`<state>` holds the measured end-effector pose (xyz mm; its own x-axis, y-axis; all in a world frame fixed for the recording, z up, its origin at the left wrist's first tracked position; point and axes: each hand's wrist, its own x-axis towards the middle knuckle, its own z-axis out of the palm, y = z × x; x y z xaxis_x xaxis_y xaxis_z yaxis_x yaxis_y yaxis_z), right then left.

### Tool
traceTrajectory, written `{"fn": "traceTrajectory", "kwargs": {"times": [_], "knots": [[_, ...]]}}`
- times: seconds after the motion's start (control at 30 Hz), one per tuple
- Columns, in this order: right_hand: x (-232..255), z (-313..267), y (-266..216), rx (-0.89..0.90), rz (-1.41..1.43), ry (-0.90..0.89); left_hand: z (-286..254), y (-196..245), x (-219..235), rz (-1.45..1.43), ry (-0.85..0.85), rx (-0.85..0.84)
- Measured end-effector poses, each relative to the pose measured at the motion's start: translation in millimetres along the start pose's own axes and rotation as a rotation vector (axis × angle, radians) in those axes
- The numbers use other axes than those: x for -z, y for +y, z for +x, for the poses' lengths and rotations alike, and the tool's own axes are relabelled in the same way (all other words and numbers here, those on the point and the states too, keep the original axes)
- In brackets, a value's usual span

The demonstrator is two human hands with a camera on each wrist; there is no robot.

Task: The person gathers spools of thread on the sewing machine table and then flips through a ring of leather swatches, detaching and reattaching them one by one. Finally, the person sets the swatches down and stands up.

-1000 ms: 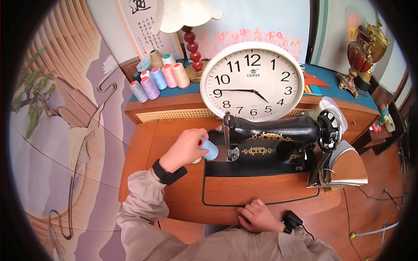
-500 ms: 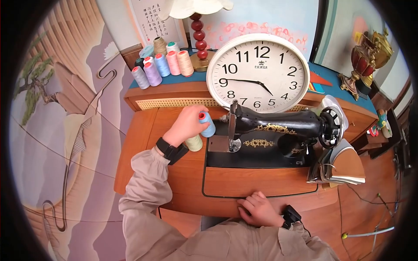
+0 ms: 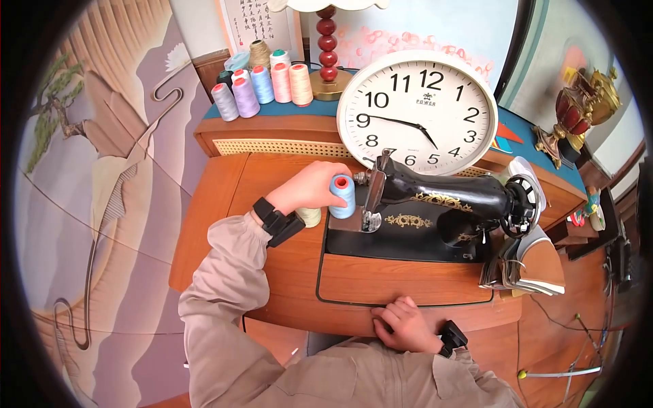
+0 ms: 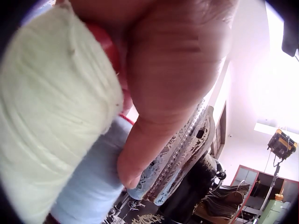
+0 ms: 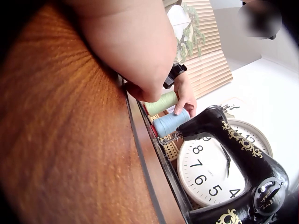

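My left hand [image 3: 309,187] grips a light blue thread spool [image 3: 342,196] with a red core, upright at the left end of the black sewing machine [image 3: 442,204], close to its needle bar. A pale cream spool [image 3: 310,216] stands on the wooden table [image 3: 272,265] just under that wrist. In the left wrist view the cream spool [image 4: 46,116] and blue spool [image 4: 93,186] fill the frame beside my fingers [image 4: 159,93]. My right hand [image 3: 401,325] rests on the table's front edge, fingers loosely bent, holding nothing. The right wrist view shows the blue spool [image 5: 170,122] from low down.
A large white wall clock [image 3: 416,112] leans behind the machine. Several coloured thread cones [image 3: 262,85] and a lamp base [image 3: 330,68] stand on the back shelf. A stack of fabric swatches [image 3: 527,265] lies at the machine's right; a brass ornament [image 3: 578,112] stands far right.
My left hand has carried the blue spool back and toward the machine's needle end and turned it upright. The cream spool has come into view. My right hand has stayed put.
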<state>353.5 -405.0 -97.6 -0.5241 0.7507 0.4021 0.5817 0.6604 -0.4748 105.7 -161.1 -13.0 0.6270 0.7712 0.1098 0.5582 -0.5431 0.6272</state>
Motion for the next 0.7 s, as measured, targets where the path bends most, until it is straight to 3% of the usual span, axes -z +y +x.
{"fn": "traceTrajectory", "kwargs": {"times": [0.1,0.4,0.47,0.6,0.7], "knots": [[0.2,1.2,-0.6,-0.003,-0.002,0.000,2.5,-0.2,-3.9,0.046,-0.052,-0.009],[-0.3,2.4,-0.7,-0.011,0.002,-0.009,-2.2,8.0,-6.7,0.137,0.033,-0.060],[-0.2,2.7,-0.5,-0.007,-0.003,-0.006,-2.6,8.3,-7.6,0.089,0.116,-0.162],[-0.6,2.8,-0.6,-0.012,0.001,-0.010,-7.2,13.3,-0.1,0.192,0.047,-0.099],[-0.6,2.4,-0.5,-0.020,-0.008,-0.022,-14.5,20.5,11.3,0.066,0.172,-0.130]]}}
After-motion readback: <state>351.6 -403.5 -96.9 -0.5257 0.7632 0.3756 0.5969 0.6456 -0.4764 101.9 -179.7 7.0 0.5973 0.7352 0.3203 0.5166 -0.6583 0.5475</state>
